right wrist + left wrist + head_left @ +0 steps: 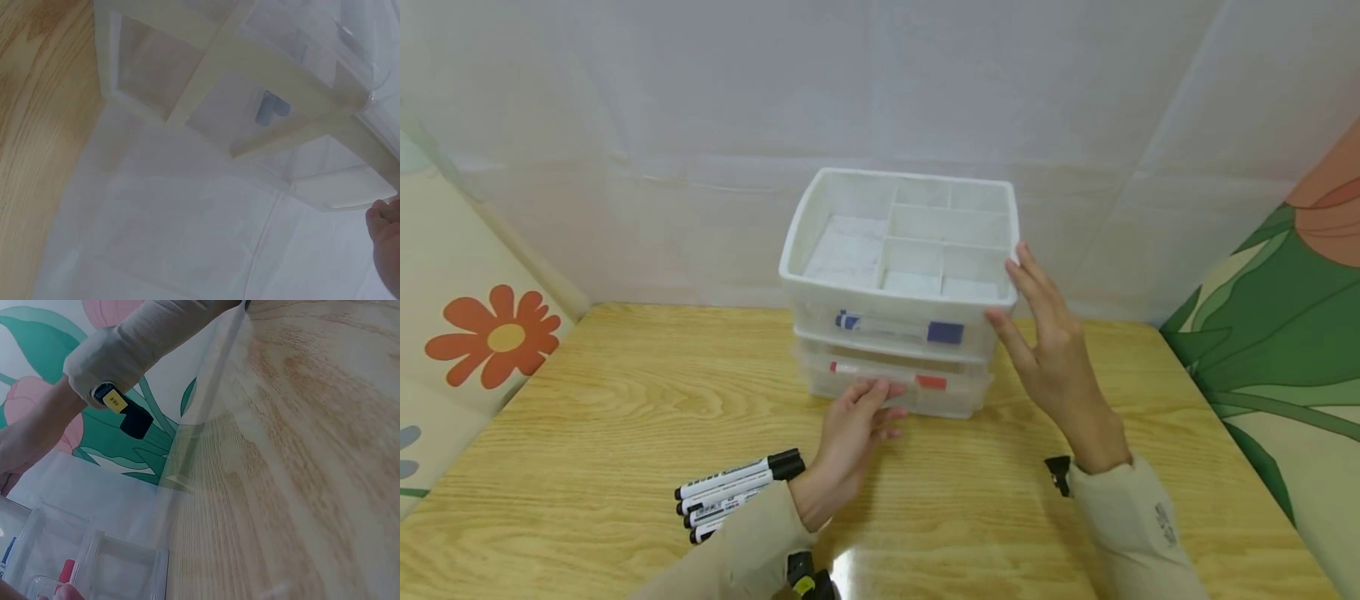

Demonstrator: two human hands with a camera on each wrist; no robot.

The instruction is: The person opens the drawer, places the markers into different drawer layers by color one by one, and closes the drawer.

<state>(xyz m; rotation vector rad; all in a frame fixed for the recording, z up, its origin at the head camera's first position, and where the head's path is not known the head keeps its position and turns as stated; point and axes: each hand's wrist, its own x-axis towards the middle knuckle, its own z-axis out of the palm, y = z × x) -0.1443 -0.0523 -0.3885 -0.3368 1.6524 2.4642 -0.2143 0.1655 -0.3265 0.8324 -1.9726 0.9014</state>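
A white plastic organizer [820, 242] with two clear drawers stands at the back of the wooden table [625, 400]. The upper drawer holds a blue marker [898, 327], the lower drawer [958, 398] a red marker [887, 375]. My left hand [857, 425] touches the front of the lower drawer with straight fingers. My right hand [1045, 342] lies flat against the organizer's right front corner, fingers straight. In the right wrist view the organizer [250, 75] fills the top, with a fingertip [384, 219] at the right edge. The left wrist view shows the drawer [119, 569] and the red marker [65, 572].
Several black markers [737, 492] lie on the table beside my left wrist. A white sheet covers the back wall [700, 125]. Floral panels [490, 333] stand on the left and on the right [1285, 333] of the table.
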